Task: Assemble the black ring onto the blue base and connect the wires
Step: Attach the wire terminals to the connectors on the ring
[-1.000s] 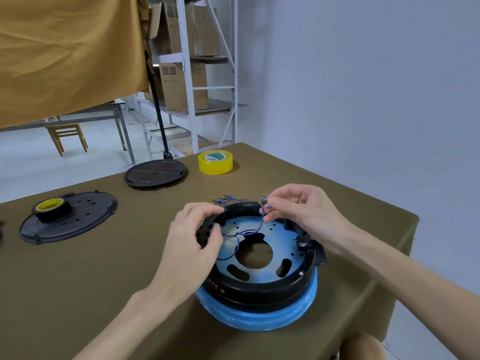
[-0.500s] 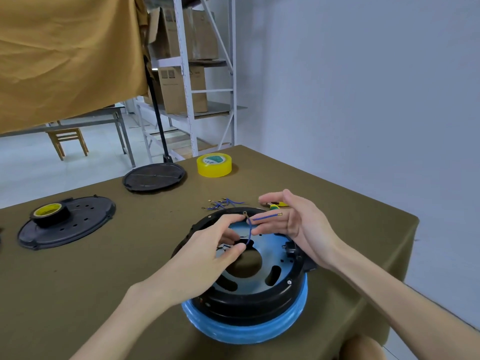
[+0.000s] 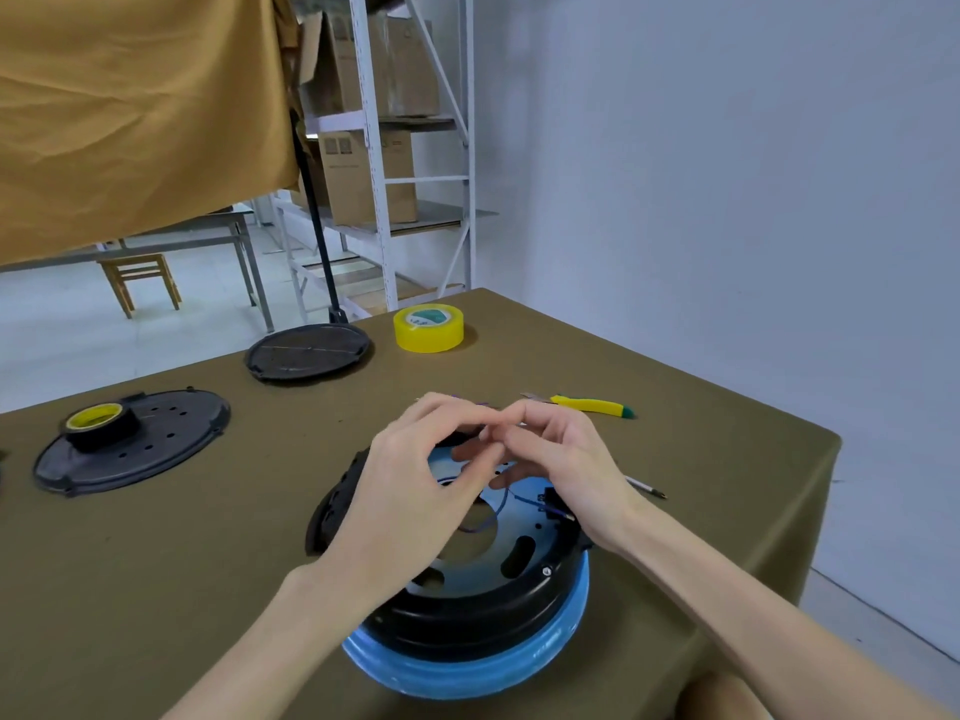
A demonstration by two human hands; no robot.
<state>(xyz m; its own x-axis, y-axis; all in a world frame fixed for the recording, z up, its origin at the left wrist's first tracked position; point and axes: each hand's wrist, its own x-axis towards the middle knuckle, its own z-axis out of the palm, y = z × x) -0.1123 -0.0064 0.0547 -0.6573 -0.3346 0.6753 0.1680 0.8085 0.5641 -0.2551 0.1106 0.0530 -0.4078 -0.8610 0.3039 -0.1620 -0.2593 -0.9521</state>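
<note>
Under both hands, on the olive-cloth worktop (image 3: 208,553): round blue plastic base (image 3: 467,667) carrying the black plastic ring (image 3: 467,610). Above the ring, left hand (image 3: 410,491) and right hand (image 3: 561,459) fingertip to fingertip, seemingly pinching the thin blue wire (image 3: 501,504). Beyond the right hand, yellow-handled tool (image 3: 592,405).

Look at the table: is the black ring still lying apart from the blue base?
No. The black ring already sits on top of the blue base, with both hands working at the wires above it.

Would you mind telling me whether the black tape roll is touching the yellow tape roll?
Apart. The head view shows the black tape roll on a black plate at left, the yellow tape roll further back, bare tablecloth between.
</note>
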